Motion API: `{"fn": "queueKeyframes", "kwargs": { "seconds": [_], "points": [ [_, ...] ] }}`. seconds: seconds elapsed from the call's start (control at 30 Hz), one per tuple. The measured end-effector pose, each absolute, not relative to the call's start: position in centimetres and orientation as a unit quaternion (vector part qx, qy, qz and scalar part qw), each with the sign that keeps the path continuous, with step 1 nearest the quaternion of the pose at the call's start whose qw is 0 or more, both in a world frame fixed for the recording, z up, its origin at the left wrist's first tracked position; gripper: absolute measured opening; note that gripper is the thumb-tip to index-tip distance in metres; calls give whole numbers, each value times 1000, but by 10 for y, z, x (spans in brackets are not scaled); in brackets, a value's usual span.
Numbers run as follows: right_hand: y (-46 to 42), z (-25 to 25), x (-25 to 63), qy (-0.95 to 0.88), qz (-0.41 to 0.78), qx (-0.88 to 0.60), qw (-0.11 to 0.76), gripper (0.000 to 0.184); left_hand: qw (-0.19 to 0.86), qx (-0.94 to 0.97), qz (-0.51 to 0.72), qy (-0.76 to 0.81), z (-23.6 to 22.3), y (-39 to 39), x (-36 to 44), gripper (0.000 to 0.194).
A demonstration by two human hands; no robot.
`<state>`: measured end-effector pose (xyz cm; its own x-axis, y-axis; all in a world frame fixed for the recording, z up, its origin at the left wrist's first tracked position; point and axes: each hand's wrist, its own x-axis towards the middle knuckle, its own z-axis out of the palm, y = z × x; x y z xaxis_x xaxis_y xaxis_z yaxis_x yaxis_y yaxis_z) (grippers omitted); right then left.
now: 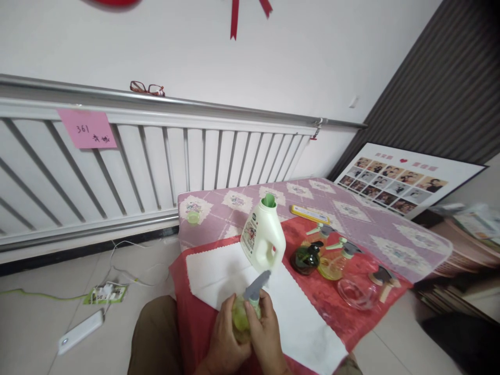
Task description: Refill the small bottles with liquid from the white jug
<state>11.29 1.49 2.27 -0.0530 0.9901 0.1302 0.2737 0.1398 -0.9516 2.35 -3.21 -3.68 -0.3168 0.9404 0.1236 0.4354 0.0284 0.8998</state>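
Observation:
Both my hands are wrapped round a small clear bottle (241, 319) of yellow-green liquid with a grey spray head (258, 284). My left hand (226, 336) grips its left side. On the right side, my right hand (266, 333) closes round the bottle near its neck, with the thumb across the front. Just beyond stands a pale green detergent jug (265, 234) with a handle and a green spout (268, 199); its top is uncapped. A light green cap (193, 217) lies at the far left of the table.
To the right are a dark pump bottle (305, 259), a yellow spray bottle (333, 266), another spray bottle behind, and a clear round container (353, 293). White cloth (213, 271) lies over red cloth (371, 317). Behind stands a radiator (211, 156); cables and a power strip (105, 294) lie left.

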Motion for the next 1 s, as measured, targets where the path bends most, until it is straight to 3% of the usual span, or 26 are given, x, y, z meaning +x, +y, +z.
{"fn": "queueKeyframes", "kwargs": {
  "seconds": [0.2, 0.4, 0.6, 0.93, 1.0],
  "points": [
    [12, 27, 118, -622, 435, -491, 429, 40, 266, 516, 466, 667, -37, -32, 24, 78],
    [18, 31, 115, -591, 421, -529, 440, 25, 260, 537, 461, 657, -43, -30, 23, 80],
    [20, 41, 121, -633, 411, -503, 421, 32, 248, 544, 460, 657, -49, -29, 24, 82],
    [100, 133, 104, -636, 364, -444, 515, 31, 274, 532, 446, 666, -47, -26, 22, 88],
    [120, 149, 85, -706, 346, -403, 468, 34, 271, 532, 449, 664, -48, -25, 22, 88]
  ]
}}
